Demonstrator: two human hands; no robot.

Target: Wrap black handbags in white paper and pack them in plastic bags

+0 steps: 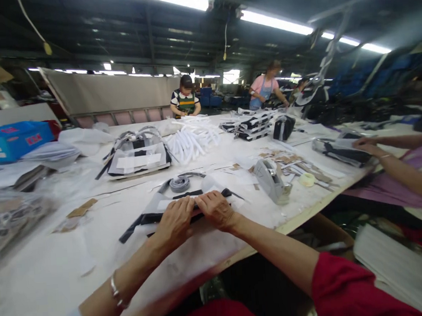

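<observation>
A flat black-and-grey bag (151, 212) with straps lies on the white table in front of me, white paper on its upper side. My left hand (177, 218) is curled over the bag's near edge, fingers pressed together. Right beside it, my right hand (214, 208) grips the same edge, the two hands almost touching. The thumbs and the underside of the bag are hidden. Just beyond the hands sits a coiled grey strap (179, 183).
A grey tape dispenser (272, 180) and cardboard scraps lie to the right. Further back are another bag (139, 158), white tubes (190, 138) and stacked bags (254, 125). A blue box (14, 142) stands at left. A co-worker's hands (367, 144) work at right; two people stand across the table.
</observation>
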